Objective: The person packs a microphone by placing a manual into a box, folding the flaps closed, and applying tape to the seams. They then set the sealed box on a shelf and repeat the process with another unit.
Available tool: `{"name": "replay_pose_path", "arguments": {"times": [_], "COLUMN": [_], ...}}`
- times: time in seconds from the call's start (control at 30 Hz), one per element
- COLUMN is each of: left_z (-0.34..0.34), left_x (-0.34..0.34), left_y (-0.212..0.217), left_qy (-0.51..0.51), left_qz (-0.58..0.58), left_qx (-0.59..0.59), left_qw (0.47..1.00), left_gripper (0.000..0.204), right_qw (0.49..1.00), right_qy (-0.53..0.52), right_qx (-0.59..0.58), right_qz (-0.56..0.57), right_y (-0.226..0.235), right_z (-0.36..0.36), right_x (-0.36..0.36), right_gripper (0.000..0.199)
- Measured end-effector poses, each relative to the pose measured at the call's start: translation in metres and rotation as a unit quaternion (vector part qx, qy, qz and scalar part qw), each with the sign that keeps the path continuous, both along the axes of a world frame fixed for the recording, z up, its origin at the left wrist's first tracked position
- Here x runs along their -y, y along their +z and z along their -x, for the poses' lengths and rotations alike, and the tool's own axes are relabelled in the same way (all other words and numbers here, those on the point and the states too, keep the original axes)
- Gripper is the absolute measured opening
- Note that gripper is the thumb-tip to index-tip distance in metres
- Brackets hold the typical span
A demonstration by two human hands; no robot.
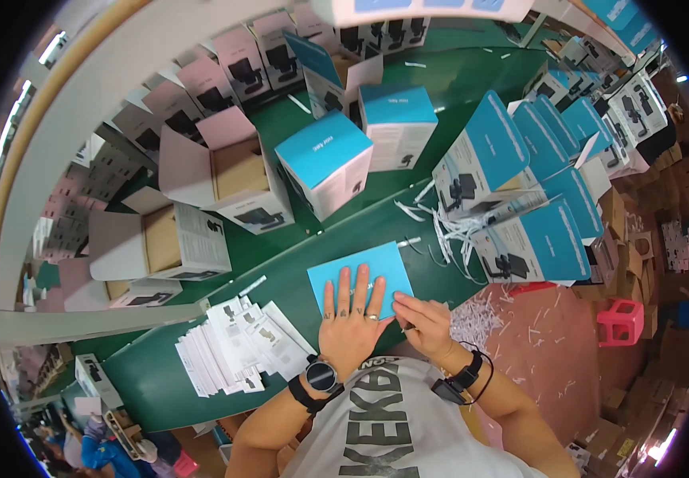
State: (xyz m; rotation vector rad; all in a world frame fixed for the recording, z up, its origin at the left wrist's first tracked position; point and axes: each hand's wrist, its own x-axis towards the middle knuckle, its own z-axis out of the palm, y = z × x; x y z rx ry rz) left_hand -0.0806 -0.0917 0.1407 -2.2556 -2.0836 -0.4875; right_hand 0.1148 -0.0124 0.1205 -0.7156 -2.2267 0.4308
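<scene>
A carton with a bright blue lid stands on the green table right in front of me. Across this lid my left hand lies flat with its fingers spread. My right hand is at the lid's near right corner, its fingers bent and pressed together; what they pinch there, if anything, is hidden. To the left lies a stack of white printed leaflets, partly fanned out. Thin white paper strips are heaped beyond the carton, to the right.
Two closed blue-topped cartons stand at the far side, beside open cartons at left. Several open blue-flapped cartons fill the right end. A white rail juts in from the left. A pink stool and paper scraps are on the floor.
</scene>
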Motion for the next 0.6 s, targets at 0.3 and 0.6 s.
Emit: {"name": "replay_pose_path", "arguments": {"times": [0.3,0.6], "left_z": [0.04,0.097], "left_x": [-0.023,-0.07], "left_y": [0.07,0.087], "left_qy": [-0.032,0.269], "left_qz": [0.015,-0.027], "left_qx": [0.09,0.148], "left_qw": [0.995,0.951], "left_gripper": [0.099,0.096], "right_qw": [0.986,0.893], "right_qy": [0.056,-0.108], "right_qx": [-0.101,-0.055], "right_qz": [0.124,0.434], "right_y": [0.03,-0.053], "right_z": [-0.002,-0.065], "right_x": [-0.005,-0.031], "right_gripper": [0.022,0.014]}}
